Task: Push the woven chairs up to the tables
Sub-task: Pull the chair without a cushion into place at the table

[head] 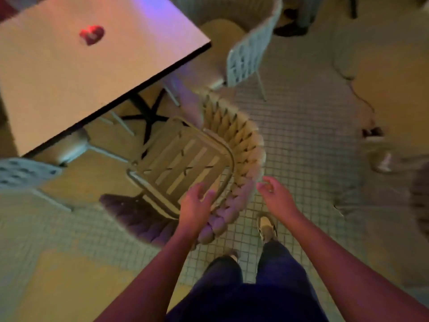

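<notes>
A woven chair with a thick braided curved back and a slatted seat stands in front of me, its front edge just under the corner of a pale square table. My left hand hovers over the back rim with fingers spread, holding nothing. To the right of the backrest, my right hand is also empty with loosely curled fingers, a little apart from the weave.
A small red object lies on the table. A second woven chair stands at the table's far right side, another chair at the left. My feet are on the tiled floor. Dim shapes sit at the right edge.
</notes>
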### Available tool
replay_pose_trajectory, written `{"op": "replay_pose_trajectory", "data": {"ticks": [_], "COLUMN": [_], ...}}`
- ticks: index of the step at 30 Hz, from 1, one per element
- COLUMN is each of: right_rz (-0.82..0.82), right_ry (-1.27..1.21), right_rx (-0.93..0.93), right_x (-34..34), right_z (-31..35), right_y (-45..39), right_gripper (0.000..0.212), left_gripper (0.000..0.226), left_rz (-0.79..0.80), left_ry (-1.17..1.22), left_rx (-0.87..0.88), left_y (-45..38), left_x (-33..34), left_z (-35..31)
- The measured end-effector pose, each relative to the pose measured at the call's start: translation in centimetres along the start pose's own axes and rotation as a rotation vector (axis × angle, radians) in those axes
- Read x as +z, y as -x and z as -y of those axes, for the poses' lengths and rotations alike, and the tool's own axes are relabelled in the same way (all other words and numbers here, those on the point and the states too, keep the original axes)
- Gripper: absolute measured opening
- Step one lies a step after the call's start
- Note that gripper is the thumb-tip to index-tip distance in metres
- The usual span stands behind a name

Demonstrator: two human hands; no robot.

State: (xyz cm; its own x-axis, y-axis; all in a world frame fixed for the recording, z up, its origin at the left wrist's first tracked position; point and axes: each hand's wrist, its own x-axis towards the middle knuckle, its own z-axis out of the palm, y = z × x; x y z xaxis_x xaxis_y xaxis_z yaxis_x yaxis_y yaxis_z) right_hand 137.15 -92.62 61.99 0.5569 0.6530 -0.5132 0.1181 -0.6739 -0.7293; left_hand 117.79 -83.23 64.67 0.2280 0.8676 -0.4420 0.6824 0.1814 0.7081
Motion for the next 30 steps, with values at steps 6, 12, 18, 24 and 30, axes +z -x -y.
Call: {"op": "replay_pose_trajectory", "data": {"ticks": [6,12,18,24,30], "right_rz": [0.087,0.176,0.221,0.125,0.242], "right_ry": [0.157,0.251,0.395,0.570,0.641], "right_rx": [-0.173,-0.297,-0.333,-0.348,-0.348], "right_x": [-2.4,-0.6,1.0,-0.9,-0.2], "right_z": [2.3,4.9,7.5,9.6,11.1], "right_y": [-5.8,-10.5,-13.7,-20.7,-28.4], "right_gripper": [0.042,0.041,0.049,0.061,0.058], "left_gripper": [0.043,0.036,0.034,0.055,0.051], "left_rz": [-0.279,-0.559,-0.762,-0.775,-0.735], "left_ry": [0.166,0.394,0.404,0.186,0.309], "left_rx": [-0.266,-0.522,-0.661,-0.759,-0.778], "left_y": [1.9,2.7,1.3,-0.9,-4.7], "left_x": [1.6,1.9,-0.9,-4.9,-6.3], "left_z": [1.0,4.0,8.4,13.8,18.6]}}
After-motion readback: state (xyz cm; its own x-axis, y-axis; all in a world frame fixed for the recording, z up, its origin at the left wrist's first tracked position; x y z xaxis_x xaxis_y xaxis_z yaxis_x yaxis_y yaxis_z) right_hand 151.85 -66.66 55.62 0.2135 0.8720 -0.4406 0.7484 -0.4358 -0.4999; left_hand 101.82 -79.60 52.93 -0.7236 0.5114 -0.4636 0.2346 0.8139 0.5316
